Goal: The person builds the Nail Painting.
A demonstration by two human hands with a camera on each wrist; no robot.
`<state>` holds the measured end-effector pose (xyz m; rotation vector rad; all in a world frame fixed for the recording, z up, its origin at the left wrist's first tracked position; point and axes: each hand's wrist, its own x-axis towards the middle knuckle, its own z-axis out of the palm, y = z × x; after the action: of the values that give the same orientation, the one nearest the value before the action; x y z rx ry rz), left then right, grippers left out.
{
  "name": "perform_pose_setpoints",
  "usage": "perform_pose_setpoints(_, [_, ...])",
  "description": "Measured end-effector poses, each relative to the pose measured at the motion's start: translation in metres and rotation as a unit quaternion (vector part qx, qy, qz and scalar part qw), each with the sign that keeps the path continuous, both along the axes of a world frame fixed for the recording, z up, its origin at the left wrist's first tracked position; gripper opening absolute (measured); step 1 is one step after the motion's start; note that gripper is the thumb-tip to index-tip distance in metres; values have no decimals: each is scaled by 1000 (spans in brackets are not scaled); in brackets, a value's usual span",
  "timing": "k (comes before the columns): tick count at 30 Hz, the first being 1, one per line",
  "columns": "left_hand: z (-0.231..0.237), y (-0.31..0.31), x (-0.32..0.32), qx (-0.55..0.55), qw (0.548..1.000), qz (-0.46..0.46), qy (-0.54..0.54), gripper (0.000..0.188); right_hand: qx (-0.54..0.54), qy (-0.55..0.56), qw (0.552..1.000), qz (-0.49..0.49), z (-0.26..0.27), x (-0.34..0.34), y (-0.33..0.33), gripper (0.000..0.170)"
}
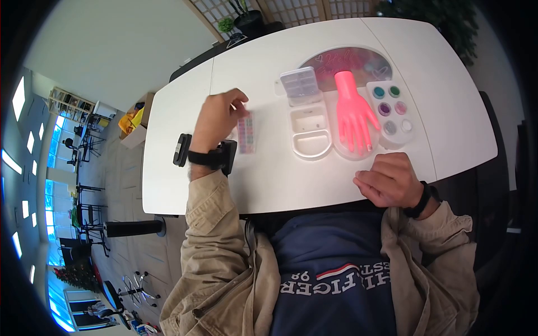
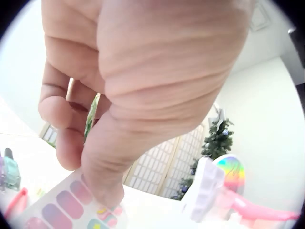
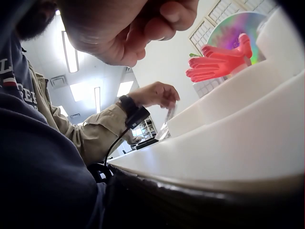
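Note:
My left hand (image 1: 220,116) pinches the top end of a sheet of coloured nail stickers (image 1: 246,134). The left wrist view has the thumb of that hand (image 2: 143,71) on the face of the sheet (image 2: 57,214), among pink, lilac and teal shapes. From the right wrist view the sheet (image 3: 165,128) looks tilted up off the table. My right hand (image 1: 389,180) is held with curled fingers in front of a pink model hand (image 1: 353,115); nothing shows in its grasp. In the right wrist view the right hand (image 3: 128,28) has its fingers bent inward.
A white tray (image 1: 311,144) with an open-lidded clear box (image 1: 302,84) stands left of the model hand. To its right is a case (image 1: 399,134) with several glitter pots. Behind lies an oval iridescent plate (image 1: 370,59). A teal bottle (image 2: 10,171) shows in the left wrist view.

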<state>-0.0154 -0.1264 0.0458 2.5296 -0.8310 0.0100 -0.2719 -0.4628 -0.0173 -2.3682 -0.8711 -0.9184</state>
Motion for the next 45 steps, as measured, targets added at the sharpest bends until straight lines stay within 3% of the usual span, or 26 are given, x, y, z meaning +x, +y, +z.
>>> perform_pose_setpoints(4, [43,-9,-30,-148,975,-76,-147,19,2,1,1000,2,-3,1,-1,18])
perform_pose_setpoints(7, [51,-21,-39,-306,935,-68,-167,10,1,-3,1000,2,-3,1,-1,18])
perform_pose_setpoints(10, [39,-35,-35,-387,901,-85,-174,10,11,-4,1000,4,-4,1,0,17])
perform_pose_setpoints(15, [21,-59,-35,-302,919,-97,-235,16,1,8,1000,4,0,0,-1,16])
perform_pose_setpoints(27, [-20,-86,-31,-203,950,-130,-198,17,11,5,1000,8,-1,2,-3,17])
perform_pose_setpoints(35, [-4,-68,-31,-137,966,-140,-168,31,10,8,1000,7,1,1,-2,16])
perform_pose_setpoints(38, [10,-55,-31,-183,967,-110,-140,33,8,5,1000,4,1,1,-2,16])
perform_pose_setpoints(45, [11,-8,-6,-102,978,51,-174,15,7,3,1000,0,-2,0,-3,15])
